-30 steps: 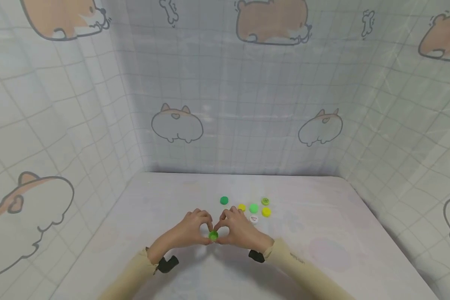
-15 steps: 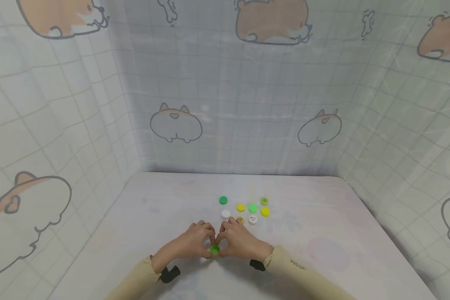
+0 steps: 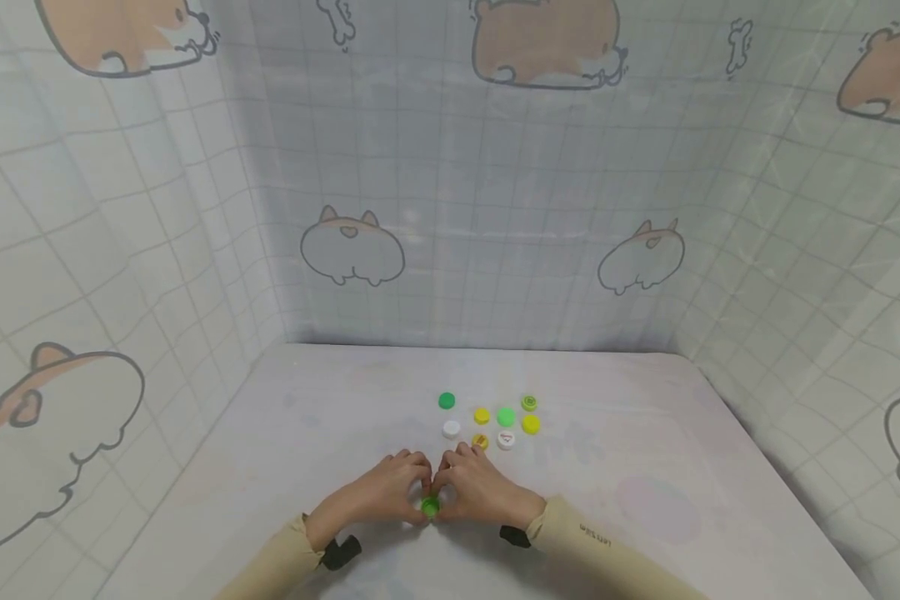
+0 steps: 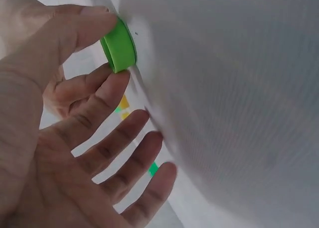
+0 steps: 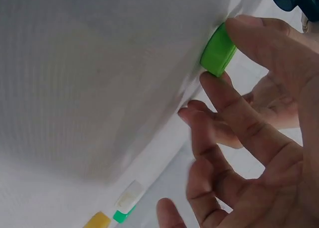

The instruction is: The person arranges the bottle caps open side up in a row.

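Observation:
A bright green cap [image 3: 430, 507] is at the near middle of the table, between my two hands. My left hand [image 3: 386, 490] pinches its left side with thumb and index finger; in the left wrist view the other fingers of this hand [image 4: 94, 138] are spread beside the green cap [image 4: 119, 47]. From the right, my right hand [image 3: 480, 487] pinches the same cap. The right wrist view shows the thumb and index finger of that hand [image 5: 264, 118] on the cap [image 5: 218, 51], its edge close to the table surface.
Beyond the hands lie several caps: dark green [image 3: 447, 401], white [image 3: 452, 429], yellow [image 3: 482, 416], patterned yellow [image 3: 480, 442], light green [image 3: 506, 417], printed white [image 3: 506, 439], another yellow [image 3: 531, 425] and patterned green [image 3: 529, 402]. Patterned cloth walls [image 3: 457, 292] surround the table [image 3: 307, 400].
Both hands have moved toward the near edge with the green cap between them, mostly in the first half second. The white and patterned yellow caps behind them have come into view.

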### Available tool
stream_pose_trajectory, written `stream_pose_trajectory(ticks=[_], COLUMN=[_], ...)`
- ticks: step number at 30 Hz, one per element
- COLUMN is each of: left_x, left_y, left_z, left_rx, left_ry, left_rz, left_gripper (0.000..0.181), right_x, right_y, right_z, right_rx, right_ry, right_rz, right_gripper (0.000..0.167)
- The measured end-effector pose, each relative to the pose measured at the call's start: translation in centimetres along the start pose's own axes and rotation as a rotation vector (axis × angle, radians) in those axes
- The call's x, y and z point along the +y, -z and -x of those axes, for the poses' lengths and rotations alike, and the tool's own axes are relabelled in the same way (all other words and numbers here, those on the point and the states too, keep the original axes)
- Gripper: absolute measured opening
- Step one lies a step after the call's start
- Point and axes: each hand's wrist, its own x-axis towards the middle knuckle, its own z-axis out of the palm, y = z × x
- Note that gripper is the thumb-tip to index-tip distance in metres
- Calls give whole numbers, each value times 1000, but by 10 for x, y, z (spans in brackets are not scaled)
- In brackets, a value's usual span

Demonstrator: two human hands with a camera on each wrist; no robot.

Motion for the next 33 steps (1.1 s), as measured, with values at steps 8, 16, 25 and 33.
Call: stream_pose_trajectory(ticks=[8,16,25,33], left_x=[-2,-2,-1,-7], left_y=[11,19,33,34], left_z=[1,-6,-28,-44], left_rx=[-17,22,211,257], left_ry=[-44,56,47,94], left_rz=[64,224,262,276], left_gripper=[41,55,70,66], right_x=[7,20,40,60], right_y=[10,21,38,44], right_z=[6,10,13,14], right_rx=[22,91,201,308], right_ry=[-26,-105,-169,-200], right_rz=[-3,-66,-49,-99], right_gripper=[39,43,59,55])
